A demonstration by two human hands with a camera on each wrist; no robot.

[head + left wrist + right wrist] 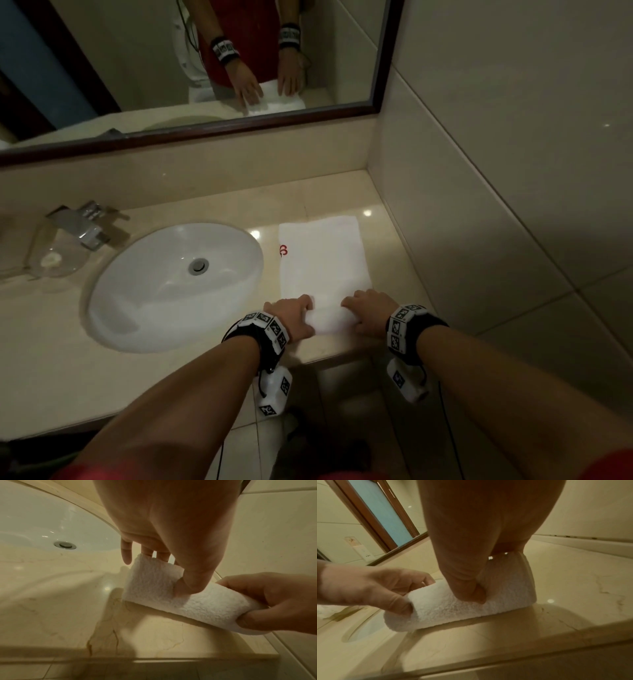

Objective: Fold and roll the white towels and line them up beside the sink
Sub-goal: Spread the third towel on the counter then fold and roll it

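From the head view, a white towel (pixel 323 260) lies flat on the counter (pixel 387 219), just to the right of the sink (pixel 171 284), with a small red mark on its left edge. The end of the towel nearest the person is rolled up into a short roll. The left hand (pixel 291 318) holds the left end of the roll and the right hand (pixel 371 310) holds the right end, both with curled fingers. A tap (pixel 85 222) stands behind the sink on the left, and a mirror (pixel 191 68) on the wall shows the same two hands on the towel. From the left wrist view, the left hand (pixel 168 534) has its thumb pressed into the near side of the roll (pixel 154 582) and its fingers bent over the far side, so it grips the roll. The right hand (pixel 274 601) pinches the other end. From the right wrist view, the right hand (pixel 479 547) pushes its thumb down into the roll (pixel 453 609), and its fingers are hidden behind the roll. The left hand (pixel 368 585) grips the roll's left end between thumb and fingers. The roll rests on the counter near the front edge
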